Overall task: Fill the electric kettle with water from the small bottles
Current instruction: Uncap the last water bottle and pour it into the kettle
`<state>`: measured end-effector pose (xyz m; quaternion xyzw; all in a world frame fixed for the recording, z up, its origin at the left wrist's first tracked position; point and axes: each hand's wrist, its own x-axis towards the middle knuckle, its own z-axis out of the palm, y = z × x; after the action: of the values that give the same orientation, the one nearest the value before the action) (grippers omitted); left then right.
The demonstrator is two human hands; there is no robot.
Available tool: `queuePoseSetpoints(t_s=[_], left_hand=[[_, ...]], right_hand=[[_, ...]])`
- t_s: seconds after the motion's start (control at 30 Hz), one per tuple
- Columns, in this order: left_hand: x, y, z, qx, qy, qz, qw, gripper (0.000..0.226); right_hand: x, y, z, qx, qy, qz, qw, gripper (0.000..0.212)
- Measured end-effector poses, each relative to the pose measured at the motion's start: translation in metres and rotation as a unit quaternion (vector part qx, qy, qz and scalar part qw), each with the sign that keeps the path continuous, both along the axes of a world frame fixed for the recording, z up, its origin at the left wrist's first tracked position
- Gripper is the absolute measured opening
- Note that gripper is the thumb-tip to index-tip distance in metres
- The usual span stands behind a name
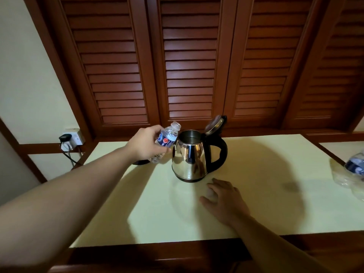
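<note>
A steel electric kettle with a black handle stands on the pale tabletop, its lid tipped up and open. Some water shows inside. My left hand grips a small clear bottle with a blue label, uncapped, tilted with its mouth up and to the right, just left of the kettle's rim. My right hand rests on the table in front of the kettle, fingers curled over a small pale object that may be the cap.
More small bottles in plastic wrap lie at the table's right edge. A dark kettle base is partly hidden behind my left hand. A wall socket with a plug and cord sits at the left. Louvred wooden doors stand behind.
</note>
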<state>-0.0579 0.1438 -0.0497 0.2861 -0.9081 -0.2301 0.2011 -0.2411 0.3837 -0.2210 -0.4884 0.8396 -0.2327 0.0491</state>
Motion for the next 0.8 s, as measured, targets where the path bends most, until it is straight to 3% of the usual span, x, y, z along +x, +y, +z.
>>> queuePoseSetpoints(t_s=[0.33,0.47,0.8], left_hand=[[-0.006,-0.019,0.038,-0.122,-0.169,0.002,0.978,0.053],[-0.007,-0.021,0.054,-0.157,-0.196,-0.013,0.968,0.047],[-0.007,-0.025,0.072,-0.211,-0.244,-0.035,0.946,0.06]], right_hand=[[0.002,0.001,0.003,-0.007,0.014,0.0,1.0,0.068],[0.001,-0.001,0.001,-0.002,0.023,0.004,1.0,0.071],[0.003,0.001,0.003,-0.013,0.005,-0.001,1.0,0.07]])
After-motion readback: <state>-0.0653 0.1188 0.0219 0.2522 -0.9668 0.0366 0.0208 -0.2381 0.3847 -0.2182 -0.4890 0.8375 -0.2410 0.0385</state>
